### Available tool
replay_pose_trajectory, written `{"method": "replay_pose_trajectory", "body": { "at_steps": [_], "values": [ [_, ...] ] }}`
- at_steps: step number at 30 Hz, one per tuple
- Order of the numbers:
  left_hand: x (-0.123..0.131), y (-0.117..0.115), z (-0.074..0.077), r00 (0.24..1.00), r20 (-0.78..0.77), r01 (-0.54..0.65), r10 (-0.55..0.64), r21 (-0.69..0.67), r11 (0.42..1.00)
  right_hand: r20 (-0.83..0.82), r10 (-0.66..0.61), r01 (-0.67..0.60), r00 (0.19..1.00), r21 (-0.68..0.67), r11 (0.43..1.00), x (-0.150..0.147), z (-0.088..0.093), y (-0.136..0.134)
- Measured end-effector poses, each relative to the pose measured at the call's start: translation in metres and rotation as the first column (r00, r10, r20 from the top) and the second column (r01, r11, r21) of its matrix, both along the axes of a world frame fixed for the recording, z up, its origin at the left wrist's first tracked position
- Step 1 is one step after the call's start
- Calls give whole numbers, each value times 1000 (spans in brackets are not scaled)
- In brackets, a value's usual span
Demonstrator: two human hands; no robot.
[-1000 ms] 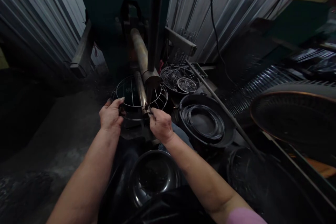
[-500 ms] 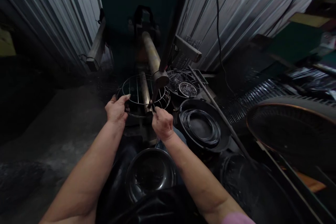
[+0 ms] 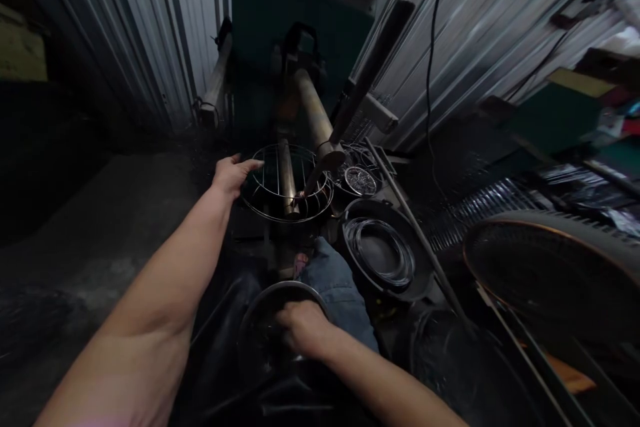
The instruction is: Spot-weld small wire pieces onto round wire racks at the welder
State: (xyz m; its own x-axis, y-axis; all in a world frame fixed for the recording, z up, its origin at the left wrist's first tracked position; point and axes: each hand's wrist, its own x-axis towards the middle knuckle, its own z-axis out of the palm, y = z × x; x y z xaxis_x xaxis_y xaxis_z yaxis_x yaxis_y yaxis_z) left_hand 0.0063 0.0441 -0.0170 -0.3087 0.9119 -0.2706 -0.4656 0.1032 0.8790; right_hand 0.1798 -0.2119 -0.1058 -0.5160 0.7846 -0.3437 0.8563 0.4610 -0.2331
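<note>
My left hand (image 3: 233,175) is closed on the left rim of a round wire basket (image 3: 264,215), with the thumb lying along the wire. The basket surrounds a brass-coloured lower arm (image 3: 287,177) of a machine, and a dark slanted electrode tip (image 3: 311,183) comes down beside it. Down in a shiny metal bowl (image 3: 250,307) on my lap is my right hand (image 3: 303,328), its fingers bent together and pointing inward. What they touch is dark and hard to see. A thick upper arm (image 3: 314,109) of the machine extends above the basket.
Right of my knee sits a dark pan (image 3: 345,240) holding a wire coil (image 3: 400,267). Behind it lie round wire pieces (image 3: 361,180). A long bar (image 3: 417,220) runs alongside. A large round fan-like guard (image 3: 540,267) stands at the right. Corrugated metal walls (image 3: 125,27) rise behind.
My right hand has left the electrode tip and dropped into the bowl. My left hand stays on the basket rim. The view has shifted, so the machine appears farther right.
</note>
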Motion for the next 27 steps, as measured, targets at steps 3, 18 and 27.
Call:
{"method": "replay_pose_trajectory", "body": {
  "at_steps": [3, 18, 27],
  "values": [
    [-2, -5, -2, 985, -119, 118, -127, -76, 990, 139, 100, -76, 985, -164, 984, -14, -15, -13],
    [12, -99, -2, 990, 51, -133, 133, -2, 991, -492, -492, 413, 718, -269, 870, 27, 5, -5],
    [28, -116, -6, 985, 84, -156, 150, 64, 986, -915, -364, 635, 173, -179, 751, 32, 76, 68]
  ]
}}
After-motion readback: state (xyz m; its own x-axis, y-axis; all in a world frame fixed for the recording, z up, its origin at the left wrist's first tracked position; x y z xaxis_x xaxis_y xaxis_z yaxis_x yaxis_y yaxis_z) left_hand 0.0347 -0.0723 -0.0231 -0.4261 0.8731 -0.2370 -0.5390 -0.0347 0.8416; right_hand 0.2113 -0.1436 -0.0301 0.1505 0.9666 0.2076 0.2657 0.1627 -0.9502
